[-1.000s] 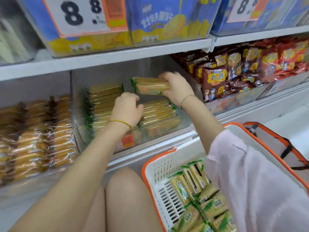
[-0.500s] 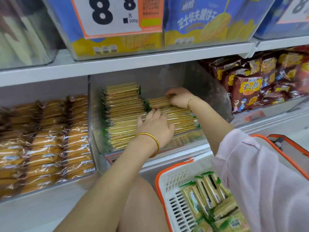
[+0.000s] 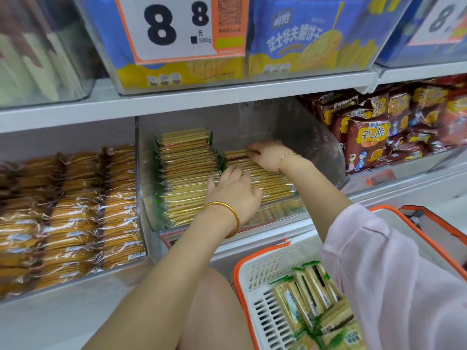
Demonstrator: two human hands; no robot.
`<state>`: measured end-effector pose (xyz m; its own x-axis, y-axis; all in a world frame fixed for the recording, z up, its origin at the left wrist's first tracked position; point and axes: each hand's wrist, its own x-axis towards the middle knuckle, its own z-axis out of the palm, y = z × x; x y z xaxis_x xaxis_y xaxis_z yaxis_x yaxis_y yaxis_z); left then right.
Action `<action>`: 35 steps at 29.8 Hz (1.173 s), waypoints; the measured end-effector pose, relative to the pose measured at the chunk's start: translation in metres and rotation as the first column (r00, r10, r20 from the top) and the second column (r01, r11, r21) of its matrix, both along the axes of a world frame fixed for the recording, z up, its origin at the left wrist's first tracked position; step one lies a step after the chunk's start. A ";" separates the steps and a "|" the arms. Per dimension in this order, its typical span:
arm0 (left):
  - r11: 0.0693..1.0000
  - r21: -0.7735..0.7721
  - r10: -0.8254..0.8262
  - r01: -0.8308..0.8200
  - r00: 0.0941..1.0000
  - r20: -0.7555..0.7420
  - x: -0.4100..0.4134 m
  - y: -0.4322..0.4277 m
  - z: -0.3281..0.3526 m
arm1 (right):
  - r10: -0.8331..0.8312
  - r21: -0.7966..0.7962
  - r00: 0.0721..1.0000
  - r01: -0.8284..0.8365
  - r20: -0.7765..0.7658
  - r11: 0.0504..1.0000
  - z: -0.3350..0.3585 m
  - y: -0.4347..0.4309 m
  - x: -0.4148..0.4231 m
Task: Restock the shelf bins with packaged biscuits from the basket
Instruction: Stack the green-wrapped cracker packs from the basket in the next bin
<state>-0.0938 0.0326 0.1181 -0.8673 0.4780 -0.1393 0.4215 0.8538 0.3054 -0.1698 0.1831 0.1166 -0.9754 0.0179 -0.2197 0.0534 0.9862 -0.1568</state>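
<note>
Since earlier: right hand [image 3: 269, 154] lowered green-edged yellow biscuit packet [image 3: 236, 154] onto short stack in clear plastic bin [image 3: 316, 137], fingers seemingly still pinching it; left hand [image 3: 233, 189] flat, spread, bracing stacks.

Tan biscuit packs [image 3: 185, 173] edged green, a white basket [image 3: 267, 269] rimmed orange, brown-red snack bags [image 3: 366, 142].

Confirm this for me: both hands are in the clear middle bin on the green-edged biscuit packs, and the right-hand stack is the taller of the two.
Not quite. In the head view both hands, left hand and right hand, are in the clear plastic middle bin on the green-edged biscuit packs, but the left-hand stack is the taller one; the right-hand stack sits lower.
</note>
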 end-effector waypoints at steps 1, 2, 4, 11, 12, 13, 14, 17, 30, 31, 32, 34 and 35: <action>1.000 0.004 0.003 -0.003 1.000 -0.002 0.000 0.000 0.000 | -0.005 0.011 1.000 0.005 -0.008 1.000 -0.001 0.000 0.000; 1.000 0.007 0.006 -0.006 1.000 -0.003 0.000 0.000 0.000 | -0.015 0.015 1.000 0.015 -0.015 1.000 0.000 0.000 0.001; 1.000 0.011 0.008 -0.008 1.000 -0.005 0.001 0.000 0.000 | -0.027 0.011 0.999 0.027 -0.022 1.000 0.001 0.000 0.003; 1.000 0.015 0.011 -0.011 1.000 -0.014 0.003 -0.001 0.003 | -0.058 -0.009 0.997 0.057 -0.056 0.998 0.002 -0.003 0.007; 1.000 0.012 0.010 -0.010 1.000 -0.012 0.003 -0.001 0.003 | -0.059 -0.012 0.996 0.058 -0.068 0.998 0.002 -0.003 0.007; 1.000 0.010 0.010 -0.010 1.000 -0.011 0.003 -0.001 0.003 | -0.055 -0.010 0.995 0.054 -0.084 0.998 0.003 -0.003 0.007; 1.000 0.009 0.009 -0.009 1.000 -0.011 0.004 -0.001 0.004 | -0.051 -0.008 0.994 0.050 -0.098 0.999 0.004 -0.004 0.008; 1.000 0.012 0.009 -0.008 1.000 -0.014 0.003 -0.001 0.002 | -0.042 -0.005 0.987 0.042 -0.152 0.999 0.011 -0.007 0.015; 0.914 0.160 -0.163 0.372 0.700 -0.696 0.049 0.002 0.009 | -0.527 -0.820 0.814 0.118 -0.243 0.560 -0.004 0.023 0.248; 0.870 0.188 -0.214 0.455 0.693 -0.688 0.064 0.007 0.000 | -0.595 -0.837 0.795 0.242 -0.119 0.491 -0.024 0.033 0.264; 0.823 0.200 -0.293 0.532 0.699 -0.652 0.079 0.012 -0.011 | -0.651 -0.812 0.759 0.369 -0.017 0.452 -0.045 0.042 0.280; 0.742 0.163 -0.495 0.650 0.696 -0.520 0.100 0.019 -0.047 | -0.697 -0.676 0.707 0.573 0.122 0.463 -0.083 0.054 0.309; 0.725 0.138 -0.572 0.675 0.702 -0.425 0.107 0.021 -0.065 | -0.698 -0.588 0.693 0.645 0.182 0.488 -0.100 0.057 0.320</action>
<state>0.0134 0.0536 0.0530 -0.3180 0.8961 0.3096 0.9418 0.2611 0.2117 0.1505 0.2401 0.0162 -0.7352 0.5738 -0.3608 0.6227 0.3617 -0.6939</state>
